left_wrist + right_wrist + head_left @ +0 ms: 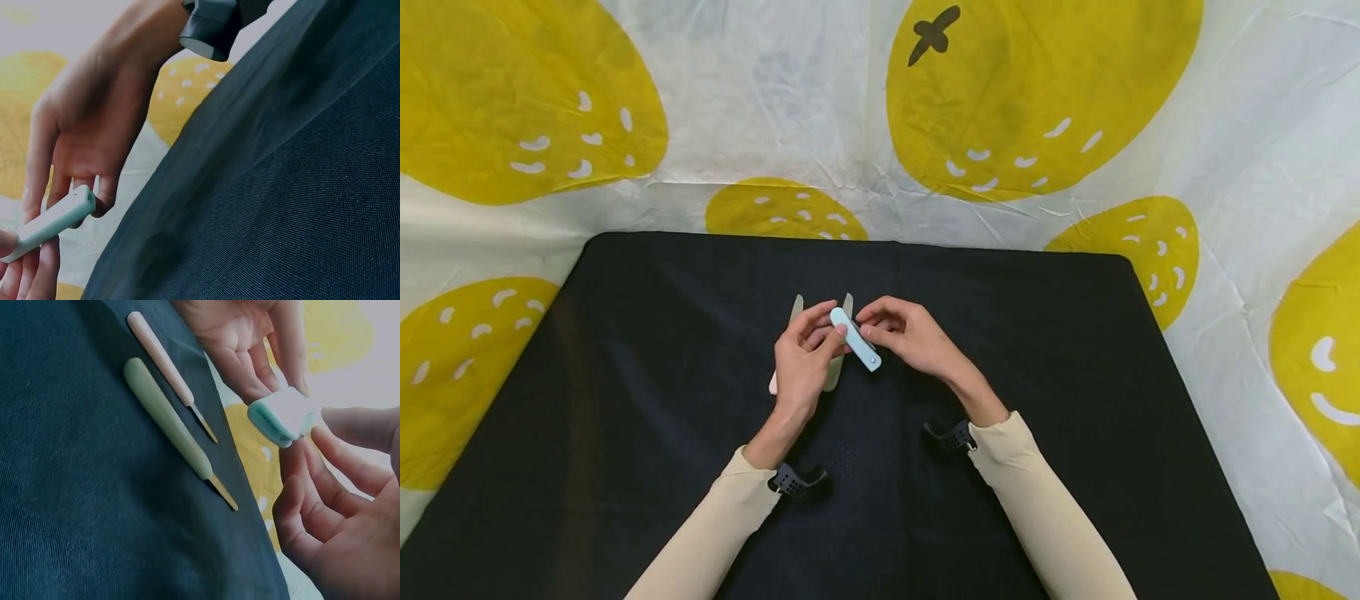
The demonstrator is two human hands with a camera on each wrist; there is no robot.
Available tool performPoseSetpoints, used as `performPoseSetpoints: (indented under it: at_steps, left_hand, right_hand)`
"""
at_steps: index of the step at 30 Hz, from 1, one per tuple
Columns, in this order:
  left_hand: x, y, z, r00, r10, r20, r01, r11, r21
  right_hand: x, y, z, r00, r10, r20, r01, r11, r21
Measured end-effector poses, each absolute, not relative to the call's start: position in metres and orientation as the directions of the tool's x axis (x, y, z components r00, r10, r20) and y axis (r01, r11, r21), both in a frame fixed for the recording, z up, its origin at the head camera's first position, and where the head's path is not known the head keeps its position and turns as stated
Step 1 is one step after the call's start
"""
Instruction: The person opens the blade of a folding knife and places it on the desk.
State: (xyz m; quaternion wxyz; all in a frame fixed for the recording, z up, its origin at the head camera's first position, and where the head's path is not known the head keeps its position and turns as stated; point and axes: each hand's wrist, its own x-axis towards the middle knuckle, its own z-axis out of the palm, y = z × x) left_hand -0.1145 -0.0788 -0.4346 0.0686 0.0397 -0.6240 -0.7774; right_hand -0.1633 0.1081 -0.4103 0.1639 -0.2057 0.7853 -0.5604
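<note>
A light blue folding knife (856, 340) is held up above the black cloth, its pivot pin at the end nearer the wearer. My left hand (801, 358) grips its handle between thumb and fingers. At the knife's right edge, the thumb and forefinger of my right hand (917, 337) pinch it. In the right wrist view the pale handle (281, 415) sits between both hands; how far the blade is out cannot be made out. Beneath the left hand lie a knife with a green handle (165, 419) and one with a pink handle (159, 356), blades pointing away.
Black cloth (1037, 350) covers the table. Behind and around it hangs a white sheet (775, 83) printed with yellow fruit shapes. Dark straps (797, 481) are worn on both wrists.
</note>
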Motion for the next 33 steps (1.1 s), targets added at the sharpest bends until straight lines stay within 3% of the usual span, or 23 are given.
performPoseSetpoints:
  at_steps: [22,33]
  left_hand:
    - [-0.1112,-0.0756,-0.4364,-0.992,-0.126,-0.001,0.014,-0.116,0.993]
    - [-0.1115,-0.0730,-0.4334,-0.978,-0.210,-0.012,0.032,-0.208,0.978]
  right_hand:
    - [-0.1599,0.1051,-0.4108,-0.870,-0.483,-0.097,-0.061,0.302,-0.951]
    - [-0.1613,0.1044,-0.4117,-0.915,-0.403,-0.015,-0.109,0.284,-0.952]
